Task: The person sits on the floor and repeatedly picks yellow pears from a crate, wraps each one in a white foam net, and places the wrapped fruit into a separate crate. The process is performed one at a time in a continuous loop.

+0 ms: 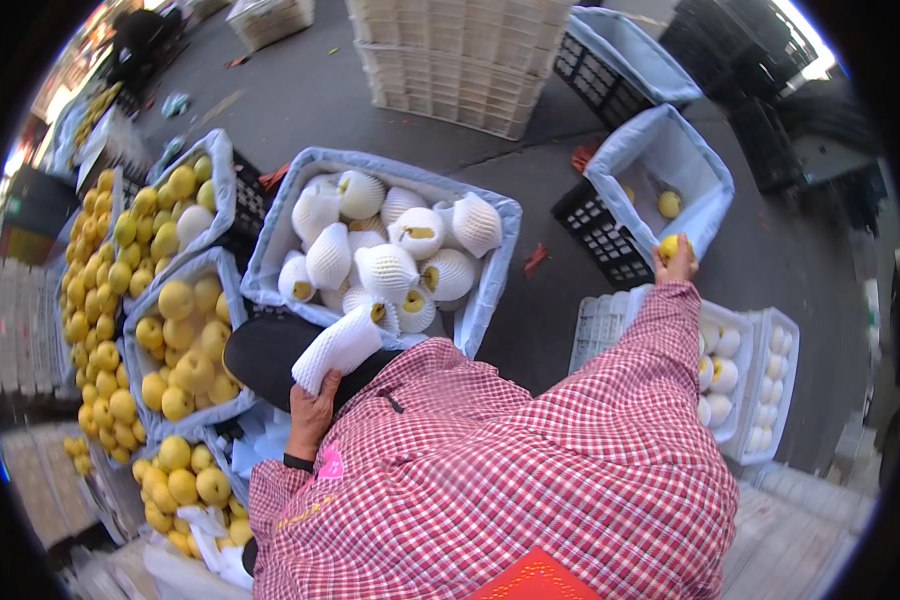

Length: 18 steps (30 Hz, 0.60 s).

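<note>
My left hand (313, 412) holds white foam fruit netting (337, 349) above my dark trouser leg, beside a blue-lined crate (487, 300) of pears in white foam nets (388, 271). My right arm is stretched out to the right. At its end my right hand (677, 266) grips a yellow pear (675, 246) at the near rim of a black crate with a pale blue liner (622, 184). Inside that crate lies another yellow pear (669, 203), with part of one more showing at its left side.
Blue-lined crates of bare yellow pears (195, 375) crowd the left. White crates (776, 390) of netted fruit stand at the right, below my arm. A tall white crate stack (457, 67) and another lined black crate (637, 56) stand ahead. Red scraps (535, 259) lie on the floor.
</note>
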{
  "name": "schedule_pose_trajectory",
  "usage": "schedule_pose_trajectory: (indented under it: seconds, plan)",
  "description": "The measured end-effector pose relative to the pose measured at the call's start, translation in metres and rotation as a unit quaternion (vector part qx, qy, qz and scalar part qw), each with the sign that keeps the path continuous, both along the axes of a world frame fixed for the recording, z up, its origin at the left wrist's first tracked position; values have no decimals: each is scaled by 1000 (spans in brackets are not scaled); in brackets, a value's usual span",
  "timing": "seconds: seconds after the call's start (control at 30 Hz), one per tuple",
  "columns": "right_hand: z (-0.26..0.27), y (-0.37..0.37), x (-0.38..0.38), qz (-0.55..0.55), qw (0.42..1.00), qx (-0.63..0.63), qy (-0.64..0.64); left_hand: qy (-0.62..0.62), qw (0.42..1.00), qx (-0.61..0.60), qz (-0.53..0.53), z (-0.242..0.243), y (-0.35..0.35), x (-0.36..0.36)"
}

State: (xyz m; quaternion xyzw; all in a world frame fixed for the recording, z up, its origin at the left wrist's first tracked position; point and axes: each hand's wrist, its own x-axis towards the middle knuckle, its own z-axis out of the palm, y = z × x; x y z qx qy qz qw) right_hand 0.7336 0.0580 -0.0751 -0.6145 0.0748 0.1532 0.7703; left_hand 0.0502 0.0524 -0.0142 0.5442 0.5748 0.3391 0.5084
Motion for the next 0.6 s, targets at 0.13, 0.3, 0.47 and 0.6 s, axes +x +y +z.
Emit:
schedule_pose_trajectory:
  seconds: [0.13, 0.3, 0.47, 0.6]
  plan:
    - [-1, -17, 60, 4, 997, -57, 48, 8, 999, 24, -34, -2, 11, 6]
    - [10, 11, 49, -28, 991, -92, 91, -31, 999, 7, 25, -11, -10, -3]
    - [-1, 9, 43, -35, 995, -70, 69, 7, 1000, -5, 22, -12, -5, -3]
    - [-10, 3, 45, -71, 993, 22, 89, 27, 999, -4, 30, -11, 5, 1]
